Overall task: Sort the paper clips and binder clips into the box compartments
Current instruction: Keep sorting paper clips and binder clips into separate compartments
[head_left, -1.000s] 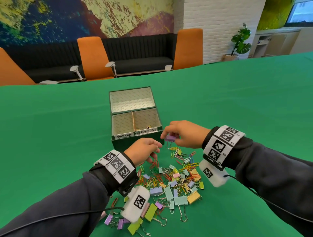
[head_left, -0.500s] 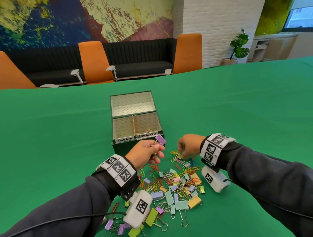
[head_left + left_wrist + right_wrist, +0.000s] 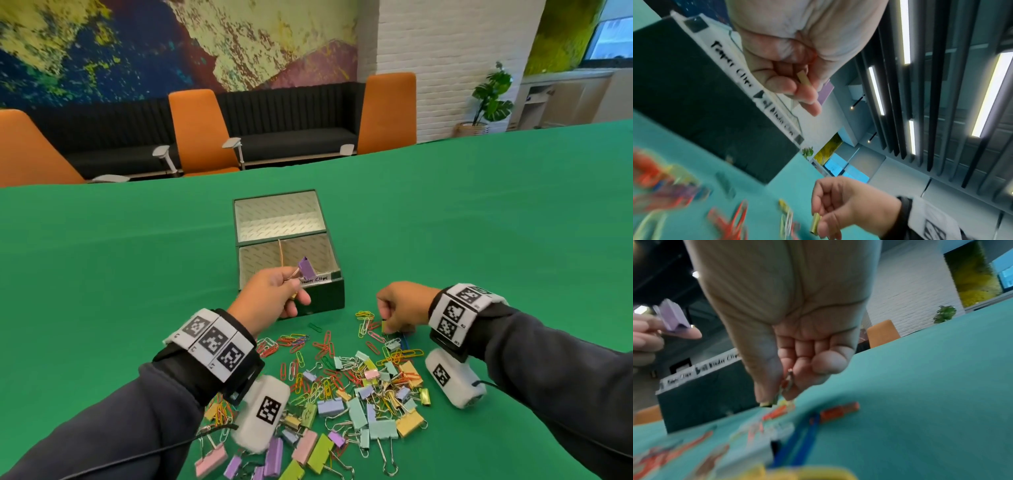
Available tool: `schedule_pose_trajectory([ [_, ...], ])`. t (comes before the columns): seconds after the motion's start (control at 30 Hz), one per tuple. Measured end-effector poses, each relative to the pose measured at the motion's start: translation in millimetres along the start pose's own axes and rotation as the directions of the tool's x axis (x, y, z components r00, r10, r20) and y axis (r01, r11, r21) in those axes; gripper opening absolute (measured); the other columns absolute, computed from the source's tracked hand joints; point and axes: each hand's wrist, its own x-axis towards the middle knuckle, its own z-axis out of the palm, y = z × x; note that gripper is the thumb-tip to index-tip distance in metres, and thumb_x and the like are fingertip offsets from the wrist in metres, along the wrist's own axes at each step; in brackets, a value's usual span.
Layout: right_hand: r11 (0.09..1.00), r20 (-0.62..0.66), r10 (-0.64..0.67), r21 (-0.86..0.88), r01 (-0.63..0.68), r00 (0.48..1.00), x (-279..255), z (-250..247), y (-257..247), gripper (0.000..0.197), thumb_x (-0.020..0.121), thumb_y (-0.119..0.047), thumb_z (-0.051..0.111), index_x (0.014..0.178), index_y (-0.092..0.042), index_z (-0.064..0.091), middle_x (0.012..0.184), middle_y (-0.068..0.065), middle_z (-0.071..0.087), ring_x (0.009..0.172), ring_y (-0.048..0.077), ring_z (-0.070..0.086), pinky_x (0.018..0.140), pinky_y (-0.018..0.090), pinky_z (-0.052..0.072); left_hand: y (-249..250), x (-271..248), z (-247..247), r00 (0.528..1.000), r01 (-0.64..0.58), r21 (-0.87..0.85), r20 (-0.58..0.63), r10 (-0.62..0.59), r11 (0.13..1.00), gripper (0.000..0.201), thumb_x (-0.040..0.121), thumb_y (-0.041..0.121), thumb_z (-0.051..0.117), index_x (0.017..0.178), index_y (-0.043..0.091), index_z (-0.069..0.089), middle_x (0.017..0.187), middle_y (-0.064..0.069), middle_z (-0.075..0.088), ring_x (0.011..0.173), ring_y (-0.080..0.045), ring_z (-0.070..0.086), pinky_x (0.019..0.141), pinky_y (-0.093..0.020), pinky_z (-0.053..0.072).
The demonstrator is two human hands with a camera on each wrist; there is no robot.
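Purple binder clip (image 3: 306,268) is pinched by its wire handles in my left hand (image 3: 270,297), hovering over the box (image 3: 329,297). Right hand (image 3: 401,305) pinches a small gold binder clip (image 3: 385,325) off the pile (image 3: 342,394). Compartments look nearly bare, so barely started.

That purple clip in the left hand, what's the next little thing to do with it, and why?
Probably carry it a touch farther forward and let go. The left hand pinches the purple binder clip by its wire handles, just above the box's front rim by the "Binder Clips" label. The compartment behind that label is open, so a short reach should drop it in. Meanwhile the right hand pinches a small yellow-green clip at the pile.
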Motion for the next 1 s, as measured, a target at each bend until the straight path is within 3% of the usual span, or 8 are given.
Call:
schedule_pose_trajectory([
  [0.17, 0.964, -0.228, -0.069, 0.235, 0.124, 0.971, -2.3, -26.2, -19.0, 0.016, 0.082, -0.007, 0.066, 0.091, -0.016, 0.056, 0.063, -0.004, 0.054, 0.051, 0.007, 0.049, 0.045, 0.013, 0.039, 21.6, 26.4, -10.8, 0.999, -0.006, 0.122, -0.053, 0.013, 0.992, 0.031, 0.097, 0.008, 0.041, 0.125, 0.011, 0.052, 0.073, 0.001, 0.062, 0.049, -0.005, 0.048, 0.049, -0.014, 0.044],
  [0.3, 0.907, -0.386, -0.084, 0.351, 0.231, 0.919, 13.7, -47.2, -47.9, 0.014, 0.084, -0.008, 0.063, 0.081, -0.017, 0.053, 0.063, 0.0, 0.057, 0.049, 0.01, 0.051, 0.043, 0.018, 0.041, 32.3, 56.2, -12.0, 0.996, 0.057, 0.16, -0.076, -0.045, 0.986, 0.034, 0.094, 0.002, 0.044, 0.127, 0.004, 0.051, 0.08, -0.006, 0.064, 0.054, -0.011, 0.051, 0.047, -0.016, 0.046],
  [0.43, 0.818, -0.444, -0.062, 0.49, 0.301, 0.894, 30.3, -58.6, -73.9, 0.019, 0.086, -0.004, 0.061, 0.102, -0.01, 0.055, 0.075, 0.004, 0.061, 0.06, 0.015, 0.06, 0.062, 0.027, 0.056, 34.8, 68.8, -17.0, 0.997, 0.077, 0.278, -0.031, -0.072, 0.957, 0.05, 0.091, 0.006, 0.051, 0.139, 0.004, 0.036, 0.096, -0.018, 0.066, 0.077, -0.023, 0.065, 0.074, -0.033, 0.056],
  [0.5, 0.788, -0.45, -0.058, 0.527, 0.317, 0.891, 35.0, -58.7, -76.6, 0.026, 0.086, -0.003, 0.059, 0.11, -0.009, 0.053, 0.081, 0.004, 0.061, 0.069, 0.018, 0.063, 0.075, 0.033, 0.058, 31.7, 64.1, -21.6, 0.999, 0.041, 0.317, -0.028, -0.034, 0.947, 0.048, 0.092, 0.009, 0.051, 0.138, 0.006, 0.038, 0.098, -0.014, 0.065, 0.078, -0.02, 0.065, 0.071, -0.028, 0.056],
  [0.6, 0.819, -0.451, -0.059, 0.487, 0.302, 0.89, 33.6, -52.9, -66.8, 0.019, 0.087, -0.002, 0.056, 0.103, -0.012, 0.053, 0.08, 0.002, 0.059, 0.069, 0.016, 0.061, 0.07, 0.028, 0.057, 22.2, 49.9, -29.9, 0.999, -0.039, 0.384, -0.012, 0.047, 0.922, 0.037, 0.092, 0.014, 0.05, 0.129, 0.01, 0.048, 0.099, -0.006, 0.064, 0.073, -0.011, 0.063, 0.063, -0.019, 0.051],
  [0.73, 0.908, -0.36, -0.044, 0.374, 0.188, 0.932, 20.4, -42.5, -38.9, 0.02, 0.086, 0.0, 0.054, 0.081, -0.019, 0.052, 0.067, 0.0, 0.054, 0.055, 0.013, 0.055, 0.048, 0.022, 0.049, 16.0, 26.1, -31.1, 0.989, -0.145, 0.446, 0.099, 0.113, 0.883, 0.026, 0.091, 0.022, 0.054, 0.116, 0.015, 0.057, 0.096, 0.001, 0.067, 0.073, -0.01, 0.065, 0.062, -0.015, 0.047],
  [0.83, 0.973, -0.128, -0.06, 0.214, 0.086, 0.99, -1.5, -36.4, -19.3, 0.022, 0.085, -0.001, 0.057, 0.077, -0.021, 0.051, 0.067, -0.001, 0.054, 0.057, 0.015, 0.054, 0.046, 0.021, 0.045, 20.2, 10.9, -18.5, 0.963, -0.229, 0.436, 0.23, 0.138, 0.87, 0.021, 0.09, 0.02, 0.056, 0.111, 0.017, 0.061, 0.097, 0.001, 0.069, 0.072, -0.012, 0.065, 0.056, -0.007, 0.043],
  [1.0, 0.997, 0.233, 0.023, -0.074, -0.006, 0.972, -34.0, -16.0, -0.5, 0.018, 0.083, -0.012, 0.064, 0.079, -0.025, 0.052, 0.07, -0.006, 0.055, 0.059, 0.009, 0.054, 0.051, 0.019, 0.045, 26.0, -2.1, 23.8, 0.806, -0.456, 0.543, 0.587, 0.069, 0.705, 0.02, 0.089, 0.02, 0.058, 0.108, 0.018, 0.064, 0.096, 0.0, 0.069, 0.073, -0.01, 0.06, 0.071, -0.013, 0.046],
])
